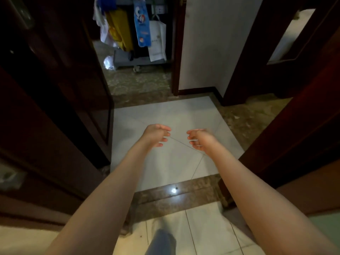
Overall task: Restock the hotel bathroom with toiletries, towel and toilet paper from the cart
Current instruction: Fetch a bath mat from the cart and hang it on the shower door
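Here both arms reach forward over the pale floor tiles (pixel 165 115), with nothing in either hand. The left hand (pixel 156 134) hangs with fingers loosely curled and its grip released; the right hand (pixel 198 139) mirrors it, fingers half bent, its grip likewise empty. They sit near each other but apart, palms turned inward, a posture that reads as readying to take hold of something ahead rather than carrying.

The cart (pixel 136 57) stands far ahead, beyond the open doorway, on the patterned floor of the corridor. A yellow bag (pixel 119 28) hangs on its left side, a blue printed packet (pixel 141 24) dangles at its middle, and a white paper bag (pixel 157 41) hangs to the right of that. White plastic (pixel 108 63) lies crumpled by the cart's near left corner. Which toiletries, towel or paper it carries cannot be made out from here.

Dark wooden door panels (pixel 55 107) frame the passage on the left and right, and a marble threshold strip (pixel 176 190) crosses the floor near the person's leg (pixel 161 243). Judging by the empty hands and the cart well apart from them, the step in hand is the walk out to fetch supplies, and the restocking looks far from finished.
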### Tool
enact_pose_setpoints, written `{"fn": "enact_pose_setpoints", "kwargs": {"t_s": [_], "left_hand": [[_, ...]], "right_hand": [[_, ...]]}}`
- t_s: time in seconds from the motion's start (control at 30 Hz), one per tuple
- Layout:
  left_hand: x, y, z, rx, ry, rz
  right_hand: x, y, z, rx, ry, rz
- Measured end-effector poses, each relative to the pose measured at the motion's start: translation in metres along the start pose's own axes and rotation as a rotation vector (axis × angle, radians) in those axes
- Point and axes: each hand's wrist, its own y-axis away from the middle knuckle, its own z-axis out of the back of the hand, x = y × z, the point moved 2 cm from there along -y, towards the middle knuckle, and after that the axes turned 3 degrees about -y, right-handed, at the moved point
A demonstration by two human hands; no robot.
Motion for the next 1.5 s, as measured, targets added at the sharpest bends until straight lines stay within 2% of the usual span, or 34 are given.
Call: {"fn": "enact_pose_setpoints", "kwargs": {"t_s": [0.2,0.47,0.63,0.9,1.2,1.5], "left_hand": [[-0.052,-0.087,0.015,-0.029,0.012,-0.033],[-0.161,-0.223,0.072,-0.068,0.012,-0.079],[-0.203,-0.292,0.093,-0.078,0.013,-0.086],[-0.252,-0.429,0.120,-0.121,0.077,-0.061],[-0.361,-0.616,0.144,-0.195,0.129,-0.069],[-0.406,-0.755,0.206,-0.181,0.124,-0.029]], "right_hand": [[0.064,-0.083,-0.015,-0.010,0.011,0.036],[0.190,-0.193,-0.046,-0.030,-0.029,0.102],[0.257,-0.257,-0.067,-0.031,-0.036,0.153],[0.336,-0.390,-0.088,0.024,-0.002,0.147],[0.470,-0.569,-0.102,0.058,0.069,0.176],[0.546,-0.698,-0.159,0.086,0.087,0.098]]}}
